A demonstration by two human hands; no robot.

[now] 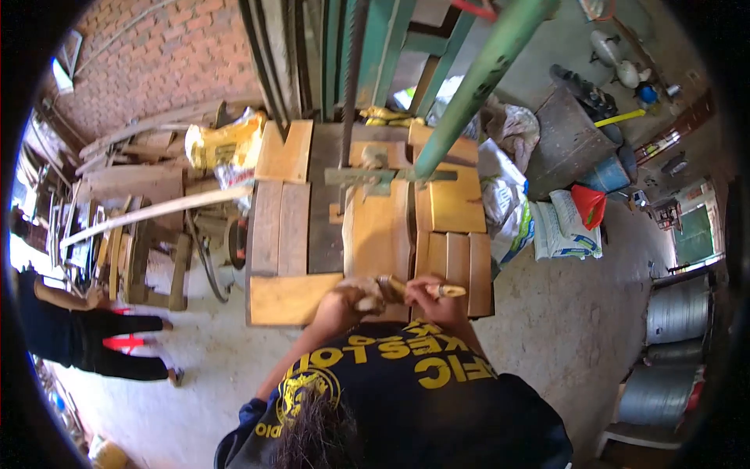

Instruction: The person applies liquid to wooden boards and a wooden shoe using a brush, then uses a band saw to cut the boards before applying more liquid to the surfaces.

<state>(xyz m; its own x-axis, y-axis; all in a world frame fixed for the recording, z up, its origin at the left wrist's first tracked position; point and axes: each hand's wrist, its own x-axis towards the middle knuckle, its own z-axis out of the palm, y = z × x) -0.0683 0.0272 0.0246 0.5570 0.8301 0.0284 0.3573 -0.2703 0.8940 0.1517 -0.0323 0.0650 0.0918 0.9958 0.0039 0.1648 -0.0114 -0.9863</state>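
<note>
At the near edge of the workbench [321,234], my two hands are close together. My right hand [430,298] is closed around a tool with a pale wooden handle [451,291]; its handle end sticks out to the right, and its working end is hard to make out. My left hand [341,306] is closed at a small brownish piece [380,289], too small and blurred to name. Just beyond my hands lies a wide light wooden board [378,234]. To its right are narrower wood pieces [458,262], and a flat plank [291,299] lies beside my left hand.
A green metal post [484,86] slants above the bench's far side, near a metal bracket [375,178]. White sacks [564,225] stand to the right. Stacked timber [133,184] fills the left, where another person [78,320] stands. Metal drums [660,395] are far right.
</note>
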